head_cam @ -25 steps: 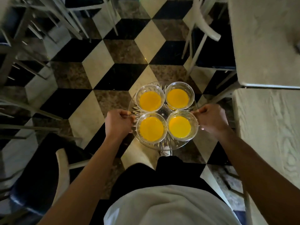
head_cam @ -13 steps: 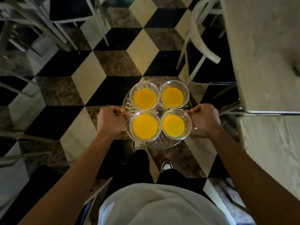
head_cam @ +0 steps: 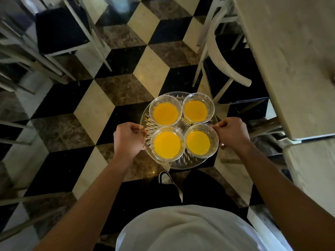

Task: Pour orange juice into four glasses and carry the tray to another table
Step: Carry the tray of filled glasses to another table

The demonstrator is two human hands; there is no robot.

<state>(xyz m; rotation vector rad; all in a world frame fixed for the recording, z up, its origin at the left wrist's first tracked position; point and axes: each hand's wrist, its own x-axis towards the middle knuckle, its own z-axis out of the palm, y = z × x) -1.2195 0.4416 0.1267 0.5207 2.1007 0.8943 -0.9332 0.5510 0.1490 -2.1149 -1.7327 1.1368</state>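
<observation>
One round clear tray (head_cam: 190,163) with a cut-glass pattern is held in the air in front of the person, above the floor (head_cam: 101,113), and it carries four glasses (head_cam: 165,111) set two by two, each holding orange juice. The two far glasses stand side by side, touching or nearly so, and the two near glasses (head_cam: 167,144) sit just behind them toward the person. Two hands hold the tray: the left hand (head_cam: 129,140) curls its fingers round the tray's left rim, and the right hand (head_cam: 231,132) grips the right rim the same way, beside the near right glass (head_cam: 200,141). Below the tray one shoe (head_cam: 164,177) shows, with dark trousers and a pale shirt nearer the camera. The floor is tiled in black, cream and brown diamonds. On the right stand two pale counters (head_cam: 293,57), one far and one near, edge to edge. One chair (head_cam: 226,67) with a dark seat stands by the far counter, and another chair (head_cam: 59,29) stands at upper left.
</observation>
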